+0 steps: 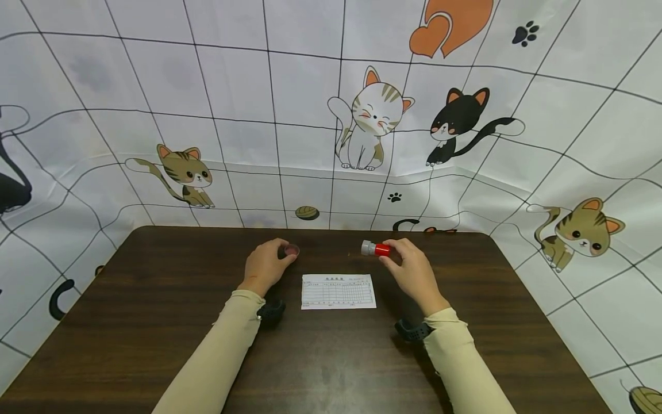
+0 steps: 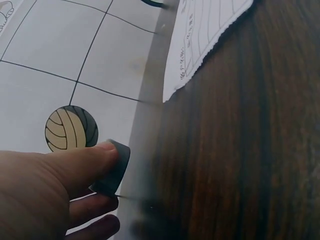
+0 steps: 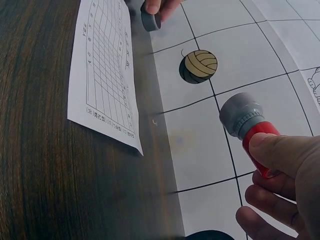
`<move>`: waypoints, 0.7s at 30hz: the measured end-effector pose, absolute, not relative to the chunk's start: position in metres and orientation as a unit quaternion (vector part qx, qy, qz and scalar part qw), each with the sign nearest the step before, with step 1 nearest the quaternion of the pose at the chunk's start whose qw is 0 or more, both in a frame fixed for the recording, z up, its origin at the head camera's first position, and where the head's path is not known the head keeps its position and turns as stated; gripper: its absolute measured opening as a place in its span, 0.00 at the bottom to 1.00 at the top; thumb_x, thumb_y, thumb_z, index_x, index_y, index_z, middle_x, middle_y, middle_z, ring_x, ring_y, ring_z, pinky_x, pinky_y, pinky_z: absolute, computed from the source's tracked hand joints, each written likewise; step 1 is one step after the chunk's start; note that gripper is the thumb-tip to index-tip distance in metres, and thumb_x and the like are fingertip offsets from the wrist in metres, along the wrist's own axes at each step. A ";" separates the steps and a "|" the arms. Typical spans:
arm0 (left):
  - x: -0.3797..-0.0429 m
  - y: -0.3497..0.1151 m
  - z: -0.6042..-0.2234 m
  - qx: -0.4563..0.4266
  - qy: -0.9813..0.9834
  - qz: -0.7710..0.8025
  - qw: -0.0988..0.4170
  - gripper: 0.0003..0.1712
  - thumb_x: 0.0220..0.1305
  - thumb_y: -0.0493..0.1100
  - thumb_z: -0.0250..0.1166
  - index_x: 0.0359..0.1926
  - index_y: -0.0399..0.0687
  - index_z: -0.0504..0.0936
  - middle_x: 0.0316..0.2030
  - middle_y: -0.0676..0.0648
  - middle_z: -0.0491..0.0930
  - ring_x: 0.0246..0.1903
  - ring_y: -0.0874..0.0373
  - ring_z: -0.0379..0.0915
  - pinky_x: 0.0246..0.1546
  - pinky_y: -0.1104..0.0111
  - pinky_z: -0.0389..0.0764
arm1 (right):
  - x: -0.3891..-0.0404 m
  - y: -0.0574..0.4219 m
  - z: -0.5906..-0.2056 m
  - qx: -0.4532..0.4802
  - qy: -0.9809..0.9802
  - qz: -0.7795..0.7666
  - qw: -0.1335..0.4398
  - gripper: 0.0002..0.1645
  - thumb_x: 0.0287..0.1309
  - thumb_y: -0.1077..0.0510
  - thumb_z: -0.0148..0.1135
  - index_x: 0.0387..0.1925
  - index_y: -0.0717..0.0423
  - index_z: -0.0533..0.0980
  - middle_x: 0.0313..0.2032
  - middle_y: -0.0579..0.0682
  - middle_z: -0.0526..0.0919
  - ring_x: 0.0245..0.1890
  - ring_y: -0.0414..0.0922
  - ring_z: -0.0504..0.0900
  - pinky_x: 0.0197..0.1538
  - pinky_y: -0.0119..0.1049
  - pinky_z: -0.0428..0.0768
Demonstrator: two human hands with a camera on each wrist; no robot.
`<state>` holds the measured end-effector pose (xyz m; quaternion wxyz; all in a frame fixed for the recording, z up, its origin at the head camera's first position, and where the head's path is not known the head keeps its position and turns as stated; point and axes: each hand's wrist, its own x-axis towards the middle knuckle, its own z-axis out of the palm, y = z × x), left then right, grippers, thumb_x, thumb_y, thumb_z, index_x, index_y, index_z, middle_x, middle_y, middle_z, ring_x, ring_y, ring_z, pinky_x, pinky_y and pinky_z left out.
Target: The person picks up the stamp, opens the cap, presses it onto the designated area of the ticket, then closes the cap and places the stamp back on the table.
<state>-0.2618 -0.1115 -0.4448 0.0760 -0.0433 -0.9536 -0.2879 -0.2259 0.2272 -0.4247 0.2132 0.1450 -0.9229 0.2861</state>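
My right hand [image 1: 414, 273] holds a stamp with a red handle and a round grey head [image 3: 241, 112], thumb and fingers gripping the red part. In the head view the stamp [image 1: 375, 249] lies level, its grey end toward the left. Between thumb and fingers, my left hand [image 1: 262, 267] pinches a small round grey cap [image 2: 113, 172], which shows a reddish inside in the head view. Cap and stamp are apart, near the table's far edge. A printed paper form [image 1: 338, 292] with a ruled grid lies on the table between the two forearms.
The dark wooden table [image 1: 170, 322] ends at a far edge just beyond the hands. Behind and around it hangs a white sheet [image 1: 305, 86] with grid lines and cartoon cats. Dark wrist bands [image 1: 412, 330] sit on both wrists.
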 end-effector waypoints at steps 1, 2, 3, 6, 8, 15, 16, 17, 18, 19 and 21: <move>-0.262 -0.112 -0.445 -0.041 -0.954 -0.288 0.076 0.25 0.68 0.52 0.71 0.60 0.44 0.83 0.55 0.40 0.85 0.55 0.41 0.81 0.56 0.47 0.80 | -0.226 0.227 -0.425 0.145 -0.923 0.286 0.213 0.22 0.60 0.58 0.76 0.55 0.57 0.83 0.43 0.52 0.83 0.35 0.46 0.76 0.37 0.41 0.75; -0.262 -0.112 -0.446 -0.040 -0.954 -0.289 0.077 0.25 0.68 0.52 0.71 0.60 0.44 0.83 0.55 0.40 0.85 0.54 0.41 0.81 0.55 0.47 0.80 | -0.226 0.227 -0.425 0.145 -0.924 0.285 0.212 0.22 0.60 0.59 0.76 0.55 0.57 0.83 0.43 0.52 0.83 0.35 0.46 0.76 0.37 0.41 0.75; -0.262 -0.112 -0.446 -0.040 -0.954 -0.288 0.077 0.25 0.68 0.52 0.71 0.60 0.44 0.83 0.56 0.40 0.85 0.55 0.41 0.81 0.55 0.47 0.80 | -0.226 0.227 -0.425 0.144 -0.924 0.284 0.211 0.22 0.60 0.58 0.76 0.55 0.57 0.82 0.43 0.52 0.83 0.35 0.46 0.75 0.37 0.41 0.75; -0.263 -0.112 -0.447 -0.042 -0.955 -0.284 0.078 0.25 0.68 0.52 0.72 0.59 0.44 0.83 0.55 0.38 0.84 0.55 0.40 0.80 0.55 0.46 0.80 | -0.226 0.227 -0.425 0.143 -0.925 0.283 0.210 0.22 0.60 0.58 0.76 0.55 0.57 0.82 0.42 0.52 0.83 0.35 0.46 0.75 0.37 0.40 0.74; -0.263 -0.113 -0.448 -0.044 -0.956 -0.280 0.078 0.25 0.67 0.52 0.72 0.59 0.43 0.84 0.56 0.37 0.83 0.56 0.39 0.79 0.55 0.46 0.80 | -0.226 0.226 -0.425 0.144 -0.925 0.282 0.209 0.22 0.60 0.58 0.76 0.55 0.57 0.82 0.42 0.52 0.82 0.35 0.46 0.75 0.36 0.40 0.74; -0.263 -0.117 -0.447 -0.049 -0.957 -0.279 0.061 0.31 0.67 0.52 0.72 0.65 0.40 0.80 0.59 0.36 0.81 0.59 0.38 0.77 0.59 0.45 0.78 | -0.225 0.225 -0.424 0.146 -0.926 0.281 0.204 0.22 0.60 0.58 0.75 0.55 0.57 0.82 0.42 0.52 0.82 0.35 0.46 0.75 0.37 0.40 0.74; -0.263 -0.118 -0.447 -0.050 -0.956 -0.282 0.059 0.33 0.67 0.52 0.72 0.66 0.40 0.79 0.59 0.36 0.80 0.59 0.38 0.77 0.59 0.45 0.78 | -0.225 0.225 -0.423 0.146 -0.926 0.282 0.204 0.22 0.60 0.58 0.75 0.55 0.57 0.82 0.42 0.52 0.82 0.35 0.46 0.75 0.37 0.40 0.74; -0.262 -0.119 -0.445 -0.053 -0.955 -0.284 0.060 0.34 0.67 0.52 0.72 0.67 0.39 0.78 0.59 0.36 0.80 0.59 0.38 0.77 0.59 0.45 0.77 | -0.225 0.225 -0.422 0.145 -0.926 0.283 0.204 0.22 0.60 0.58 0.76 0.55 0.57 0.82 0.42 0.52 0.82 0.35 0.46 0.75 0.37 0.41 0.74; -0.262 -0.120 -0.444 -0.055 -0.954 -0.288 0.060 0.35 0.67 0.52 0.73 0.68 0.39 0.77 0.59 0.36 0.80 0.59 0.38 0.76 0.60 0.45 0.77 | -0.224 0.225 -0.422 0.145 -0.925 0.284 0.204 0.22 0.60 0.58 0.76 0.55 0.58 0.82 0.42 0.52 0.82 0.35 0.47 0.75 0.37 0.41 0.74; -0.261 -0.121 -0.442 -0.058 -0.953 -0.291 0.062 0.35 0.67 0.52 0.73 0.68 0.40 0.76 0.59 0.36 0.80 0.59 0.38 0.76 0.60 0.45 0.77 | -0.224 0.225 -0.421 0.144 -0.925 0.286 0.204 0.22 0.60 0.58 0.76 0.55 0.58 0.82 0.42 0.52 0.82 0.35 0.47 0.75 0.37 0.41 0.74; -0.259 -0.122 -0.439 -0.066 -0.951 -0.296 0.067 0.36 0.66 0.53 0.73 0.69 0.40 0.76 0.60 0.37 0.80 0.59 0.39 0.76 0.60 0.44 0.76 | -0.224 0.226 -0.420 0.142 -0.925 0.287 0.204 0.22 0.60 0.58 0.76 0.55 0.57 0.82 0.42 0.52 0.82 0.35 0.47 0.75 0.37 0.41 0.75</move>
